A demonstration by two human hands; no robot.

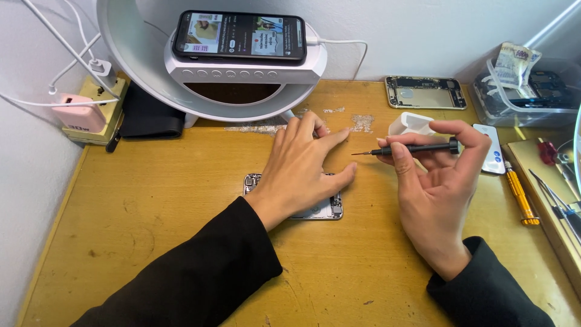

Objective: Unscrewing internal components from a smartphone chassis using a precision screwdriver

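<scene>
An opened grey smartphone body (315, 209) with bare circuit parts lies flat on the worn yellow wooden surface (151, 206), a little left of the middle. Most of it is hidden under the left hand (302, 166); only its left corner and its lower right end show.

The slim black precision screwdriver (411, 148) is held level above the surface, its thin metal tip pointing left, toward the fingertips of the left hand but apart from them.

Around the phone body the surface has open room in front and to the left. Behind it stands a white round lamp stand (242, 75) carrying a black phone with a lit screen (239, 36). On the right lie an orange-handled screwdriver (520, 197) and a pair of metal tweezers (554, 194), near the right edge.

The left hand lies palm down on the phone body, its fingers spread and stretched forward, holding nothing. The right hand (439, 188) is turned palm up, its grip closed on the screwdriver between thumb and fingertips. Both arms wear black sleeves.
</scene>
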